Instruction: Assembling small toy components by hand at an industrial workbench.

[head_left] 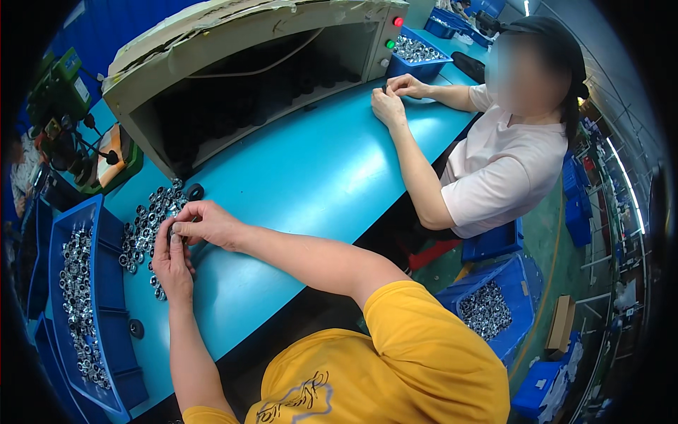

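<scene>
My left hand (172, 270) and my right hand (210, 225) meet over the blue-green tabletop (304, 184). Fingers of both are closed together around a small dark part, mostly hidden by the fingertips. Just beyond and to the left of them, a loose pile of small shiny metal rings (145, 225) lies on the table. A black ring (195, 192) rests beyond my right hand. Nearer the left edge sits a small black wheel-like ring (136, 328).
A long blue bin (113, 297) of metal rings stands at left. A beige machine housing (254, 42) with a dark opening spans the table's far side. At right, a co-worker (508, 148) holds both hands together over the table. Another blue bin (417, 67) of metal parts stands beyond.
</scene>
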Motion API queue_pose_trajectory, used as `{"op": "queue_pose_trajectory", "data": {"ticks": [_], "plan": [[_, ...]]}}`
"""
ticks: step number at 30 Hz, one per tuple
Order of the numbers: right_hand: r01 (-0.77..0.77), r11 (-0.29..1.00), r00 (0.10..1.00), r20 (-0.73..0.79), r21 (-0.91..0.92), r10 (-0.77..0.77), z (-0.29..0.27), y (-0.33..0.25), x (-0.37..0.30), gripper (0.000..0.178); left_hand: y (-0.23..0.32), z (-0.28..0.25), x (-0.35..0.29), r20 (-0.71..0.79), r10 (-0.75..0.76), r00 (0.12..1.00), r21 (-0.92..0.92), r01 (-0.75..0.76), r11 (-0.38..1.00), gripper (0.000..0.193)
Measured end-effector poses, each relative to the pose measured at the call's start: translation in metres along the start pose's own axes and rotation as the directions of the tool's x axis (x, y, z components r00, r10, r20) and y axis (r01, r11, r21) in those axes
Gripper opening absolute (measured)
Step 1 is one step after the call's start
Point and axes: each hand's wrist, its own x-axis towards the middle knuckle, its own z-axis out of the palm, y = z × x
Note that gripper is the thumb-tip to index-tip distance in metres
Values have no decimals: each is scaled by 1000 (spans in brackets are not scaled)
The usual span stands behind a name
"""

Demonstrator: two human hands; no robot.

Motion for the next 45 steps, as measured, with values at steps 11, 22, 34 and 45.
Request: {"op": "queue_pose_trajectory", "data": {"ticks": [11,22,34,45], "plan": [[-41,999,999,-28,-20,40,-9,13,6,21,-12,-2,4,59,-19,998,50,16,999,28],[16,980,1000,-8,-200,-18,0,14,2,23,-23,-2,5,-75,153,985,58,-149,987,20],[61,987,996,-53,-146,-69,-5,6,11,26,-5,2,0,118,37,992,-19,-35,999,42],[-57,998,996,73,18,55,-12,8,8,31,-15,6,2,111,131,985,-56,-125,991,51]]}}
